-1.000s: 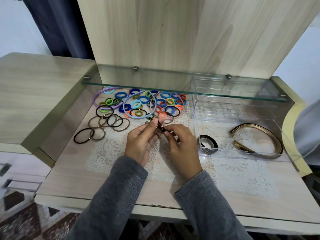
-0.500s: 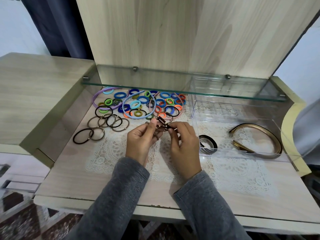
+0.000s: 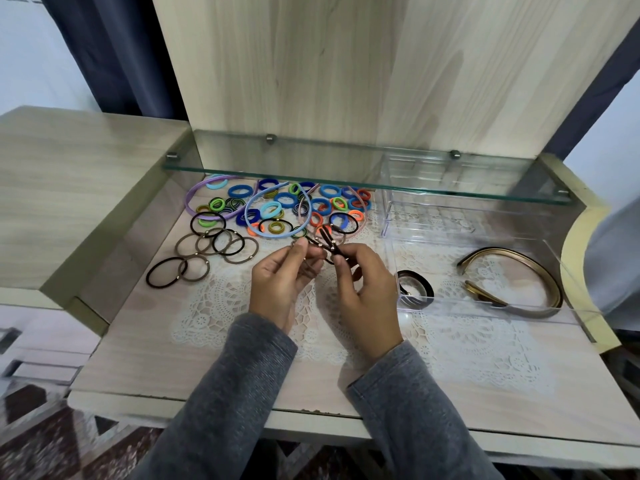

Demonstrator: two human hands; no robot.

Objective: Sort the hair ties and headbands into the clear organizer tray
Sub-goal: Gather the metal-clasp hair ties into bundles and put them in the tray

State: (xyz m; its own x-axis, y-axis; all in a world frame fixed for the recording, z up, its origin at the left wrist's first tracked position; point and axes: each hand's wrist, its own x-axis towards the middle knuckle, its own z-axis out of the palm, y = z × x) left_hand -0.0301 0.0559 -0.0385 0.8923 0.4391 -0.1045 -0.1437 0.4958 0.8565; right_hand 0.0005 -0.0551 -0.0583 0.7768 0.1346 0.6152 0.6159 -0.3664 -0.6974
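You are pinching a small bunch of dark hair ties (image 3: 325, 244) between your left hand (image 3: 282, 282) and right hand (image 3: 363, 289), with the clear organizer tray (image 3: 485, 315) lying just rightward, nearer your right hand.

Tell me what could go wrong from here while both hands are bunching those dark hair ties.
The dark hair ties are pinched only at the fingertips of the left hand and right hand; one could spring loose into the colourful pile. The clear organizer tray has a raised front wall, so a low carry might catch it.
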